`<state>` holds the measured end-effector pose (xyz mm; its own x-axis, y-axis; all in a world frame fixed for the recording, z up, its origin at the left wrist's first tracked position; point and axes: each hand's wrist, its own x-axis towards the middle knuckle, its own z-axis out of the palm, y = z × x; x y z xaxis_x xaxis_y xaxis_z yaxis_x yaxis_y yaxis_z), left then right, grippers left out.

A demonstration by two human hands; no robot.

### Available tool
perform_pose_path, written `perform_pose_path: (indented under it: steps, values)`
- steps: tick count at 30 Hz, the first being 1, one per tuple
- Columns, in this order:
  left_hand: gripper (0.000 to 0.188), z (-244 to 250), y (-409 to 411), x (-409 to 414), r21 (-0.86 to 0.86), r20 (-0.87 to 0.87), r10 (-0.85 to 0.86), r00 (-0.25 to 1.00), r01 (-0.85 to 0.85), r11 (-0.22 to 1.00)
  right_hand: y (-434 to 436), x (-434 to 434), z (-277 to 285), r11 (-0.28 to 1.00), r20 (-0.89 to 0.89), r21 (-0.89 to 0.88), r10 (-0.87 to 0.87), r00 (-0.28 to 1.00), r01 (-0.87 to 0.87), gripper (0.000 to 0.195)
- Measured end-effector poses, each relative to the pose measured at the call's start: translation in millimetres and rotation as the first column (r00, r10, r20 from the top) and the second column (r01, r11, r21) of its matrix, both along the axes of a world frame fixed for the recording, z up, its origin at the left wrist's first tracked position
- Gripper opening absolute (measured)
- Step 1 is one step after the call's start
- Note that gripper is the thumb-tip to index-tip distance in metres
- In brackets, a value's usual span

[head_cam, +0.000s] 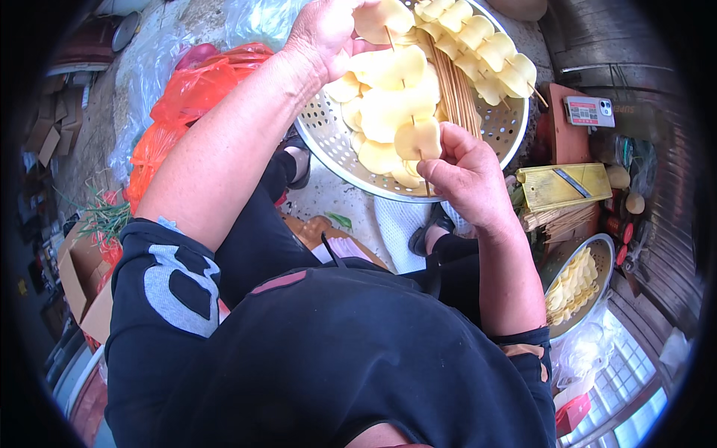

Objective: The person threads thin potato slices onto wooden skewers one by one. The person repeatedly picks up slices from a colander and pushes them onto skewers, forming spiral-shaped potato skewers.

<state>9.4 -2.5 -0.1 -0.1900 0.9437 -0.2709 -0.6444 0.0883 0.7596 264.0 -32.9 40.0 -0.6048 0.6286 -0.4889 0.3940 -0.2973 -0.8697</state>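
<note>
My right hand (468, 171) pinches the lower end of a thin wooden skewer (427, 185) that carries several pale yellow potato slices (419, 139). My left hand (330, 33), higher up, holds a slice (383, 21) at the upper part of what looks like the same skewer. Both hands are over a perforated metal colander (325, 126). Inside it lie loose slices (381, 157), a bundle of bare wooden skewers (456, 89) and, at the right, several skewers loaded with slices (496, 53).
Red plastic bags (190, 92) lie left of the colander. To the right are a phone (590, 111), a yellow slicer (566, 186), more skewers (568, 222) and a second colander (602, 257) with loaded skewers. An open cardboard box (73, 274) stands at the far left.
</note>
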Motion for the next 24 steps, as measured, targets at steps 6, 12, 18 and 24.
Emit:
perform_pose_path:
  steps: [6, 12, 18, 24]
  values:
    - [0.026, 12.2, -0.5, -0.3, 0.025, -0.174, 0.019, 0.985, -0.015, 1.0, 2.3, 1.4, -8.9, 0.999, 0.037, 0.038, 0.027, 0.999, -0.029, 0.03]
    - [0.02, 14.9, -0.8, -5.9, 0.045, -0.207, 0.01, 0.978, -0.001, 0.999, 0.3, -2.3, -5.2, 1.0, -0.002, -0.021, 0.018, 1.0, -0.018, 0.031]
    - [0.02, 18.8, 1.7, -2.8, -0.125, -0.097, -0.127, 0.987, 0.115, 0.986, 0.2, -1.9, -1.8, 0.993, -0.095, -0.118, -0.023, 0.995, 0.012, 0.033]
    - [0.021, 2.2, 3.1, -6.6, -0.082, -0.068, -0.319, 0.945, 0.313, 0.946, 1.3, -0.8, -1.1, 0.97, -0.201, -0.238, -0.09, 0.975, 0.04, 0.037]
